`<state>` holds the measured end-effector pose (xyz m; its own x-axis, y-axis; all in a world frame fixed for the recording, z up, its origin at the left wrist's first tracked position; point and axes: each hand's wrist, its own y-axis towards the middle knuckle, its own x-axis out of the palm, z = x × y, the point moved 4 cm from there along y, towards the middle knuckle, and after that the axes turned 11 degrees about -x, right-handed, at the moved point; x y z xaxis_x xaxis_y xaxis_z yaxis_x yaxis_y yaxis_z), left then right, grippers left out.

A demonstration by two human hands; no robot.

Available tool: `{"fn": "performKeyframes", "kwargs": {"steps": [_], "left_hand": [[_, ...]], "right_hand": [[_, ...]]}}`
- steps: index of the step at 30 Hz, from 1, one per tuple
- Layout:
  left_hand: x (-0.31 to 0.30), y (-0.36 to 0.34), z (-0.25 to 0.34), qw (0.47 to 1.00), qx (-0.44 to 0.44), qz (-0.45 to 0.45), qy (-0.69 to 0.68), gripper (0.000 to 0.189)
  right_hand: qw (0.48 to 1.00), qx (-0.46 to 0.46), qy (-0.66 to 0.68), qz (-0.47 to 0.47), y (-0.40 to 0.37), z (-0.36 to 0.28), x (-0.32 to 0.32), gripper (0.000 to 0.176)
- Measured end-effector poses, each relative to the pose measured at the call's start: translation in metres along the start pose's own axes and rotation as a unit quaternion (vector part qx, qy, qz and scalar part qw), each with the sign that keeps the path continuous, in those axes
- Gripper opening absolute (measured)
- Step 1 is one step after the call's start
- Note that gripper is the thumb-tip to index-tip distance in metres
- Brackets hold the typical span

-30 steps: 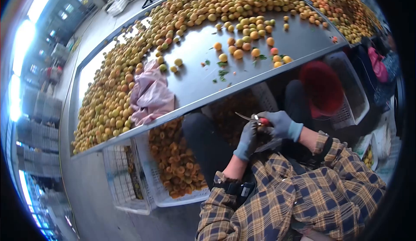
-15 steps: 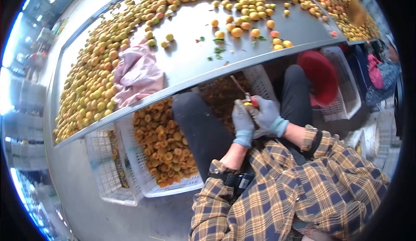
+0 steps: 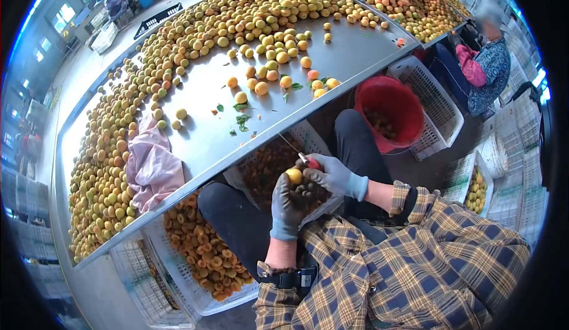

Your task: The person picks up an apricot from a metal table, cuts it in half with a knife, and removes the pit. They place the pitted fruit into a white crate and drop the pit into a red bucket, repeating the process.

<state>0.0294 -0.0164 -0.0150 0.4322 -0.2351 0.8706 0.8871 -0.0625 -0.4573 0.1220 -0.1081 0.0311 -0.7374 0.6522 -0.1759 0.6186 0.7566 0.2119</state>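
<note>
My left hand (image 3: 288, 205), in a dark grey glove, grips a yellow-orange apricot (image 3: 294, 176) over my lap. My right hand (image 3: 336, 176), in a lighter grey glove, holds a red-handled knife (image 3: 303, 158) with its thin blade pointing up and left, right beside the fruit. Both hands meet just below the edge of the metal table (image 3: 201, 99). Under them sits a white crate (image 3: 308, 134) with halved apricots in it.
Several whole apricots (image 3: 118, 134) cover the table, with a pink cloth (image 3: 151, 167) near its front edge. A white crate of cut halves (image 3: 204, 259) stands at my left, a red bucket (image 3: 388, 113) at right. Another seated person (image 3: 486, 63) works at far right.
The view has shifted, so the table now sits further left and lower. My left hand has turned palm up with the apricot on top, and the knife sits close to the fruit.
</note>
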Motion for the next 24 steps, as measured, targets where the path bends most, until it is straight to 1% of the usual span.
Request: {"fn": "performKeyframes", "kwargs": {"steps": [1,2,3,4,5,6,8,9,11,12,14,15,18,21,22,23,24], "left_hand": [[-0.007,0.004,0.001,1.000,-0.008,-0.016,-0.015,0.039],[-0.011,0.006,0.001,0.999,-0.016,-0.031,-0.031,0.039],[-0.014,0.008,0.000,0.999,-0.018,-0.030,-0.028,0.039],[-0.015,0.008,0.000,0.999,0.001,-0.017,-0.047,0.039],[-0.016,0.009,0.001,0.998,0.020,-0.006,-0.065,0.039],[-0.016,0.009,0.000,0.998,0.018,-0.005,-0.063,0.039],[-0.006,0.003,0.006,0.998,0.062,0.011,-0.022,0.039],[-0.004,0.002,0.005,0.998,0.063,0.011,-0.022,0.039],[-0.002,0.000,0.008,0.995,0.101,0.007,0.013,0.039],[-0.005,0.002,0.008,0.995,0.103,0.008,0.014,0.039],[-0.016,0.007,0.005,0.996,0.082,0.009,-0.033,0.039],[-0.020,0.009,0.005,0.996,0.083,0.009,-0.034,0.039],[-0.028,0.011,0.004,0.995,0.085,0.033,-0.045,0.038],[-0.027,0.010,0.002,0.993,0.087,0.062,-0.056,0.035],[-0.023,0.008,0.004,0.991,0.121,0.054,0.005,0.033],[-0.019,0.007,0.005,0.985,0.153,0.045,0.066,0.031],[-0.019,0.007,0.004,0.985,0.151,0.044,0.068,0.031]], "right_hand": [[0.999,0.045,-0.016,-0.017,-0.007,-0.005,-0.002,0.036],[0.999,0.045,-0.014,-0.015,-0.014,-0.012,-0.005,0.036],[0.995,0.055,-0.047,-0.064,-0.021,-0.015,-0.005,0.035],[0.988,0.064,-0.080,-0.113,-0.028,-0.015,-0.001,0.036],[0.988,0.059,-0.071,-0.122,-0.034,-0.013,0.003,0.036],[0.989,0.059,-0.071,-0.119,-0.036,-0.014,0.004,0.036],[0.975,0.103,-0.112,-0.162,-0.040,-0.013,0.008,0.036],[0.973,0.118,-0.111,-0.163,-0.040,-0.014,0.010,0.037],[0.972,0.116,-0.123,-0.165,-0.040,-0.010,0.012,0.037],[0.970,0.115,-0.136,-0.167,-0.040,-0.008,0.013,0.038],[0.967,0.131,-0.143,-0.166,-0.039,-0.008,0.016,0.038],[0.963,0.147,-0.151,-0.165,-0.039,-0.008,0.017,0.038],[0.961,0.157,-0.149,-0.172,-0.044,-0.001,0.021,0.037],[0.970,0.139,-0.130,-0.154,-0.045,0.006,0.023,0.035],[0.970,0.140,-0.129,-0.153,-0.046,0.012,0.025,0.035],[0.972,0.161,-0.085,-0.146,-0.044,0.019,0.027,0.034],[0.973,0.181,-0.042,-0.139,-0.043,0.025,0.028,0.034]]}}
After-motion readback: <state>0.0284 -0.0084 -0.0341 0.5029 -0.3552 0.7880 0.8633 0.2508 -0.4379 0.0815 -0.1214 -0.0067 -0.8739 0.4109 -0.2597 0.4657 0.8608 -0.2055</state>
